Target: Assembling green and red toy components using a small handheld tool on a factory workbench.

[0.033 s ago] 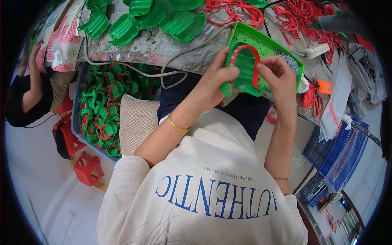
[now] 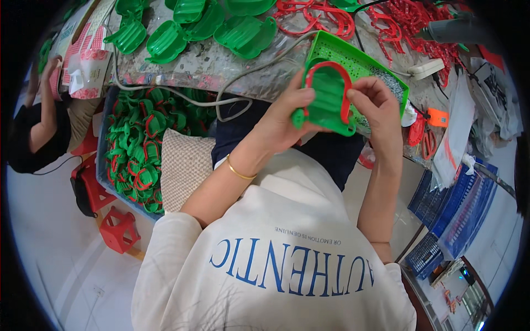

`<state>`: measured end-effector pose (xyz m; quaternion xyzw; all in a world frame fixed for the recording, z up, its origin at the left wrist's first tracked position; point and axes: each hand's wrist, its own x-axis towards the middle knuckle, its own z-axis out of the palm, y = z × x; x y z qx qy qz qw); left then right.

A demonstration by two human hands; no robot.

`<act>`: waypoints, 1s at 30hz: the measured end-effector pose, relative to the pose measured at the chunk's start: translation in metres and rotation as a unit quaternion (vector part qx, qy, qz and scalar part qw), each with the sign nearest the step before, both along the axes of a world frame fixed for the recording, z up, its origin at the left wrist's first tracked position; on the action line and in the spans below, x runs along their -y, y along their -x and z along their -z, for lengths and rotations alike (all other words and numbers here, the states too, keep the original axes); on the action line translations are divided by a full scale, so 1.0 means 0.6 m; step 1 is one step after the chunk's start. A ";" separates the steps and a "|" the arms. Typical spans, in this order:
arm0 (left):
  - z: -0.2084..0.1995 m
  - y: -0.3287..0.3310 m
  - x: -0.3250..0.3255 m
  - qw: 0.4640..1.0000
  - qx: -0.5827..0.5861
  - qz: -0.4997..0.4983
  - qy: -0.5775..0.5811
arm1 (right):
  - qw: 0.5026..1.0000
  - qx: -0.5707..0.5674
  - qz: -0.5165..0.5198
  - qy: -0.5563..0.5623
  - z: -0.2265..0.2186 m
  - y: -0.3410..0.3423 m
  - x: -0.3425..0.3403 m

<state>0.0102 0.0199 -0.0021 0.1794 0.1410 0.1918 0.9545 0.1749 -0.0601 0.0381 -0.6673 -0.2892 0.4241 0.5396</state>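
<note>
My left hand (image 2: 282, 118) grips a green plastic shell (image 2: 326, 99) with ridges inside, thumb over its left edge. A red curved strip (image 2: 331, 65) runs along the shell's upper rim and down its right side. The thumb and fingers of my right hand (image 2: 378, 105) are pinched together at the strip's right side; whether a small piece is also between them is hidden. Just behind stands a bright green tray (image 2: 359, 47) with a perforated-looking floor and a pile of small silvery metal pieces (image 2: 389, 80).
Several green shells (image 2: 167, 41) and red strips (image 2: 331, 22) lie on the worktable (image 2: 165, 71). A grey cable (image 2: 265, 63) crosses its front edge. A blue bin (image 2: 105, 171) of green-and-red pieces stands at left beside a cushion (image 2: 185, 165). Another person (image 2: 41, 129) sits far left.
The green shell has turned a little, so its hollow inside faces me more squarely. My left thumb has shifted left, towards the shell's edge. My right hand stays at the red strip.
</note>
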 end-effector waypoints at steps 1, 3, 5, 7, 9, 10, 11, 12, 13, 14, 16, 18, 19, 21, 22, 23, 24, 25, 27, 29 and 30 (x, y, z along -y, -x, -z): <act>0.001 0.000 0.003 1.000 0.009 0.006 -0.001 | 1.000 0.009 0.006 -0.001 -0.005 -0.001 0.006; 0.020 0.005 0.014 0.984 0.097 0.065 0.136 | 0.998 -0.056 -0.030 -0.009 -0.007 0.007 0.014; 0.044 0.008 0.026 0.974 0.110 0.063 0.187 | 0.997 0.045 -0.066 0.006 0.002 0.002 0.023; 0.050 0.011 0.027 0.979 0.107 0.074 0.155 | 0.976 0.209 0.050 -0.038 0.005 -0.021 0.035; 0.047 0.013 0.029 0.982 0.107 0.080 0.132 | 0.898 0.286 0.260 -0.211 -0.012 -0.077 0.025; 0.046 0.013 0.030 0.985 0.098 0.089 0.114 | 0.865 0.326 0.284 -0.255 -0.042 -0.094 0.003; 0.044 0.013 0.031 0.985 0.097 0.092 0.113 | 0.829 0.361 0.306 -0.298 -0.079 -0.108 -0.024; 0.042 0.015 0.036 0.984 0.091 0.109 0.111 | 0.852 0.348 0.262 -0.291 -0.100 -0.117 -0.044; 0.038 0.015 0.041 0.982 0.084 0.127 0.109 | 0.872 0.335 0.219 -0.281 -0.119 -0.127 -0.055; 0.033 0.014 0.044 0.980 0.078 0.141 0.117 | 0.873 0.330 0.217 -0.285 -0.135 -0.141 -0.062; 0.035 0.004 0.051 0.978 0.079 0.144 0.128 | 0.953 0.209 -0.049 -0.212 -0.165 -0.180 -0.061; 0.050 0.002 0.050 0.973 0.092 0.141 0.159 | 0.949 0.190 -0.137 -0.209 -0.172 -0.203 -0.072; 0.052 0.003 0.048 0.973 0.091 0.142 0.158 | 0.940 0.171 -0.224 -0.195 -0.180 -0.198 -0.075; 0.054 0.001 0.042 0.973 0.113 0.123 0.157 | 0.944 0.145 -0.229 -0.187 -0.176 -0.175 -0.081; 0.054 0.002 0.045 0.973 0.112 0.127 0.159 | 0.949 0.102 -0.220 -0.203 -0.175 -0.158 -0.082; 0.055 0.005 0.047 0.974 0.105 0.119 0.159 | 0.949 0.056 -0.217 -0.221 -0.170 -0.138 -0.091; 0.056 0.007 0.048 0.976 0.099 0.111 0.159 | 0.947 0.058 -0.176 -0.262 -0.160 -0.114 -0.098; 0.055 0.008 0.049 0.975 0.100 0.114 0.162 | 0.949 0.059 -0.173 -0.259 -0.152 -0.094 -0.100; 0.054 0.010 0.056 0.975 0.091 0.131 0.154 | 0.955 0.092 0.018 -0.283 -0.124 -0.061 -0.100; 0.054 0.010 0.059 0.972 0.093 0.140 0.164 | 0.941 0.100 0.067 -0.317 -0.088 -0.036 -0.101; 0.054 0.010 0.059 0.970 0.097 0.145 0.168 | 0.939 0.107 0.106 -0.309 -0.067 -0.031 -0.096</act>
